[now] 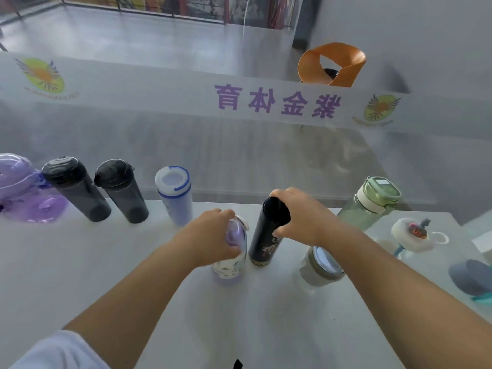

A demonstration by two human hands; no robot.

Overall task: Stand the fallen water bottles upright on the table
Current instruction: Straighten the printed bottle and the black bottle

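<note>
My left hand (214,237) grips the top of a small purple and white printed bottle (231,265) that stands upright at the table's middle. Just to its right, my right hand (300,215) holds the upper part of a tall black bottle (266,237), also upright, leaning slightly. A clear jar-like bottle with a grey rim (320,265) sits partly under my right forearm. Upright along the far edge stand two dark grey bottles (77,190) (122,191), a white bottle with blue trim (175,195) and a green bottle (368,205).
A purple jug (24,187) sits at the far left of the white table (133,262). At the right lie a white straw-lid bottle (412,234) and a grey-blue object (471,279). A frosted glass panel with purple lettering runs behind the table; an orange chair (331,63) stands beyond.
</note>
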